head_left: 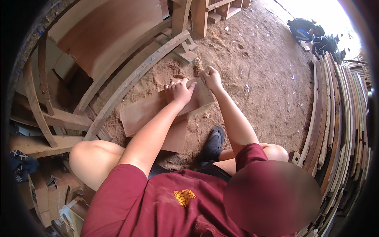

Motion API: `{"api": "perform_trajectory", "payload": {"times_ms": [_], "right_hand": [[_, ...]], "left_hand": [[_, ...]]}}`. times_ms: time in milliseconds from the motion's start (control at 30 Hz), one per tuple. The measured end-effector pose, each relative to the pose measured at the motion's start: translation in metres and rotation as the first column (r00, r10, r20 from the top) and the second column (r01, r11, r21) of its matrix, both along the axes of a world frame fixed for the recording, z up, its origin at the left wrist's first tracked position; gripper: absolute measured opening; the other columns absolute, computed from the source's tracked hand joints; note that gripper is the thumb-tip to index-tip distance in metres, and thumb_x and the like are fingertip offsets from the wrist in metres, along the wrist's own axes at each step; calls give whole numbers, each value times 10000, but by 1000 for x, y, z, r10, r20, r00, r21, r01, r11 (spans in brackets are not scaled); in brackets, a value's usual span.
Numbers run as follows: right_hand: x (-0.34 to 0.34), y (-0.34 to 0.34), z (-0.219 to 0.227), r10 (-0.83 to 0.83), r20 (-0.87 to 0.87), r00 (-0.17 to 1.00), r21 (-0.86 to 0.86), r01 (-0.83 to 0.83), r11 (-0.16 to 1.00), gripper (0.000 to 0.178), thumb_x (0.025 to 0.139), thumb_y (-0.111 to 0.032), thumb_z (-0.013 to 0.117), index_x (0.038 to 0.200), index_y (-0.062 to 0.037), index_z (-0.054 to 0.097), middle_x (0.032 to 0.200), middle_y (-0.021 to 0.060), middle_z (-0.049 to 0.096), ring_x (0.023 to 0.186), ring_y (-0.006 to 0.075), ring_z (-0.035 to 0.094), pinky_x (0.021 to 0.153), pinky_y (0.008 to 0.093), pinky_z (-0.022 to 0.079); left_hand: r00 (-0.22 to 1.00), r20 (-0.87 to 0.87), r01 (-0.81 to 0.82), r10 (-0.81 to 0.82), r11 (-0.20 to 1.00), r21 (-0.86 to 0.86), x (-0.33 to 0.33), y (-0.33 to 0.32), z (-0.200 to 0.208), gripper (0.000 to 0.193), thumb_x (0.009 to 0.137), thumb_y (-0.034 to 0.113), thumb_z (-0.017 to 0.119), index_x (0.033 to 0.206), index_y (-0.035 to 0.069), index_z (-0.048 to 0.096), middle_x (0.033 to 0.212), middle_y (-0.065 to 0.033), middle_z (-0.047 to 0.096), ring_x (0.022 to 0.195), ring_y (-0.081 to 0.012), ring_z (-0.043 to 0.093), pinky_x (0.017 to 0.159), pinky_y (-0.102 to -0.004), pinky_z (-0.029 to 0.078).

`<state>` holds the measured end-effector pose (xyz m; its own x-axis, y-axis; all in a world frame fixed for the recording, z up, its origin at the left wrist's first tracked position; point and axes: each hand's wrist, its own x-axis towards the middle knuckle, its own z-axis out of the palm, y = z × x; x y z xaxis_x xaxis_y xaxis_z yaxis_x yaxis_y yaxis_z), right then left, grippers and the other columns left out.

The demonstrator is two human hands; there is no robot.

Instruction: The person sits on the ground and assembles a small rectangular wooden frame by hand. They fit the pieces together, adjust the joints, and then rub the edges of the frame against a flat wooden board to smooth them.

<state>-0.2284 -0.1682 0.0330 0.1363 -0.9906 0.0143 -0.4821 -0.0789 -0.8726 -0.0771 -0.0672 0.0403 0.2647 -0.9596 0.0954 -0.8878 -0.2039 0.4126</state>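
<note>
Sitting low over a dirt floor (264, 91), a person in a dark red shirt (158, 201) is keeping both hands around a pale wooden box (140, 116), which is lying at a slant in front of the knees. The left hand (179, 93) is gripping the box's upper edge, its fingers bending over the wood and its thumb pointing toward the box's far end. The right hand (212, 79) is hovering around that far end with its fingers curled inward; whether they are closing on the edge or on something small, one cannot tell. Beneath the box, a reddish board (175, 138) is showing toward the knees, and a dark shoe (215, 141) is resting just to its right. The brown ground is looking loose and uneven, with pale scraps dotting it. On the left, a curved wooden frame (136, 75) is standing near a broad reddish-brown panel (112, 35). Wooden posts (199, 17) are rising beyond the hands, while long wooden strips (331, 118) are lining the right side. Bright light is flooding the far right corner, where another person (302, 29) seems to be crouching.
</note>
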Motion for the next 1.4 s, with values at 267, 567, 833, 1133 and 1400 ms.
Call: {"api": "perform_trajectory", "payload": {"times_ms": [267,567,833,1133,1400], "right_hand": [[-29,51,-12,-73,-44,996,-79,69,995,414,944,-290,747,734,-51,482,607,37,460,599,123,394,563,343,384],[-2,6,6,-103,-67,992,66,108,992,432,934,-342,750,735,-46,507,638,61,548,607,144,478,565,377,429],[-51,80,-7,-117,-84,990,-14,116,993,404,934,-357,728,821,-21,534,718,180,571,662,282,528,646,416,457],[-26,40,2,-152,-38,988,-39,150,988,432,940,-318,745,766,-20,486,624,85,494,610,141,426,572,360,410],[-44,76,-14,-126,13,992,-111,127,986,405,965,-256,722,728,-43,471,601,17,409,602,108,376,536,337,365]], "left_hand": [[1000,-12,1,-1,1000,-22,-3,5,-4,450,920,604,605,1106,211,723,1085,-93,735,1089,-310,657,978,-553,395],[998,-54,21,-22,999,-34,-4,-1,-7,464,911,592,628,1079,172,728,1090,-105,736,1073,-328,650,991,-547,379],[995,-93,46,-47,999,-11,-12,4,-14,477,900,590,639,1107,169,725,1111,-100,733,1131,-330,624,1015,-535,348],[988,-64,133,-139,987,-86,-13,7,-18,439,889,574,645,1053,173,716,1066,-90,738,1040,-330,658,969,-578,368],[991,-27,122,-128,979,-165,-16,9,-27,403,906,542,646,1015,161,716,988,-104,734,1009,-324,659,965,-571,370]]}}
